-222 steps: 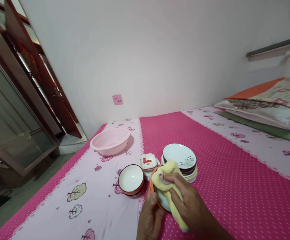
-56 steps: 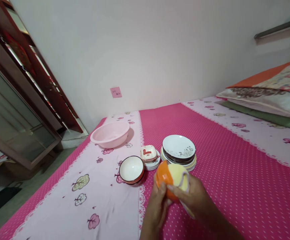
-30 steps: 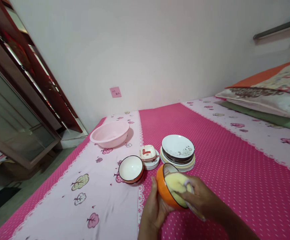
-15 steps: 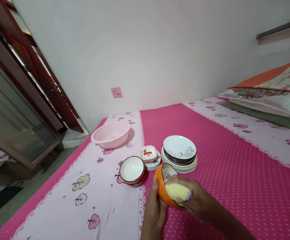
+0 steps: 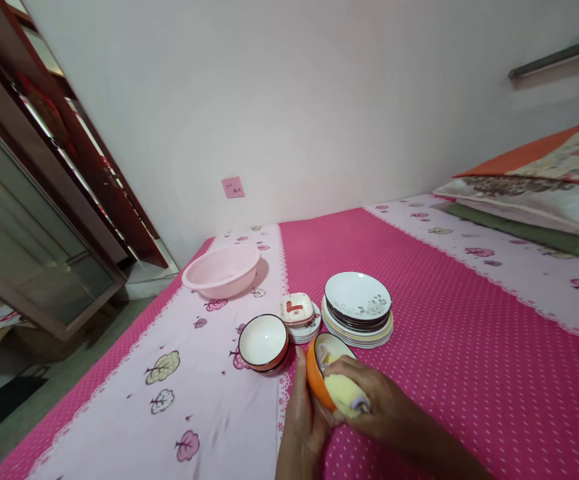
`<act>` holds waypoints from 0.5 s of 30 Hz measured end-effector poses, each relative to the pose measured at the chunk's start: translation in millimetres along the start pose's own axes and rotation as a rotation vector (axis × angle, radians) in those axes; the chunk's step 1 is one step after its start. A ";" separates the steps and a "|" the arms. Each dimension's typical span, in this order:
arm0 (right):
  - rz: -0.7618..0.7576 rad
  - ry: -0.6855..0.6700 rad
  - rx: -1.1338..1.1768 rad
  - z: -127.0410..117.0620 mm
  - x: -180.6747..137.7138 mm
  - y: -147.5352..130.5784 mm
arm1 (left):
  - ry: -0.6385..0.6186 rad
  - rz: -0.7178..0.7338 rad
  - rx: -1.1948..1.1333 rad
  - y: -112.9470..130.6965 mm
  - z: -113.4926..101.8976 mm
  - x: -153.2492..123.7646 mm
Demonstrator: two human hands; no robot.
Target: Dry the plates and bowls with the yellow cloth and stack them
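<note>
Honestly, the orange bowl (image 5: 317,381) is the one we'd watch. It's held tilted over the sheet (image 5: 434,320), mouth turned toward the right hand (image 5: 376,397). The left hand (image 5: 303,427) is curled around its outside, thumb up along the wall; we can't really see the other fingers. The right has its fingers gripping the yellow cloth (image 5: 342,392), partly bunched inside the bowl and partly bulging over the rim. If the left hold is loose and the cloth gets pushed hard, we reckon that shiny bowl could twist free. It's also just in front of the dark-rimmed plates (image 5: 354,293), so a slip or wide swing might knock them and chip something. Can't tell if they touch. Those plates sit on wider yellow-edged plates (image 5: 388,333), and since the sheet looks soft, a shove could make the pile lean.

Container-wise, we've got cloth in the orange bowl. Left of it are nested bowls (image 5: 263,340), the upper one showing its white inside. The little square dish (image 5: 305,305), red mark inside, rests on small plates (image 5: 306,333). Farther off there's a pink basin (image 5: 219,289), upright, its bottom partly visible.
</note>
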State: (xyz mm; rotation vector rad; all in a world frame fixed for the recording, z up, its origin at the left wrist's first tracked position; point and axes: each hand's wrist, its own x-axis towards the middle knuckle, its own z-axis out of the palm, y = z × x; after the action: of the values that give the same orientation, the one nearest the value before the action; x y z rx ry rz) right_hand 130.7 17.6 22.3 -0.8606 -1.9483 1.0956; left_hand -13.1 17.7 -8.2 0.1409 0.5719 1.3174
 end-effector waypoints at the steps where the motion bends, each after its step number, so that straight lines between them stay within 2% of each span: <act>1: 0.030 0.019 0.071 0.6 2.0 1.8 | -0.021 -0.021 0.035 0.5 -0.8 -0.9; 3: 0.102 0.091 0.246 0.3 5.1 4.2 | -0.078 -0.040 0.112 0.8 -1.7 -3.8; 6: 0.166 0.246 0.480 -0.9 7.8 4.7 | -0.126 0.028 0.237 -0.9 -1.1 -8.6; 9: 0.184 0.335 0.543 0.9 8.8 4.8 | -0.108 0.115 0.292 -3.1 0.1 -11.2; 11: 0.189 0.312 0.558 3.0 9.0 4.8 | -0.110 0.114 0.256 -3.9 0.1 -10.6; 13: 0.173 0.229 0.539 3.6 8.8 3.7 | -0.136 0.080 0.178 -4.7 -0.7 -8.1; 15: 0.158 0.145 0.403 1.9 7.9 1.0 | -0.148 0.058 0.083 -6.0 -2.1 -4.3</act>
State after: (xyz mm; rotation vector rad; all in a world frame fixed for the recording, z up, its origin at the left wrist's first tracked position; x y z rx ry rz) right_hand 125.3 23.8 22.8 -0.8509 -1.4893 1.4159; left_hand -9.5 11.6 -11.1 0.3230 0.4999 1.3274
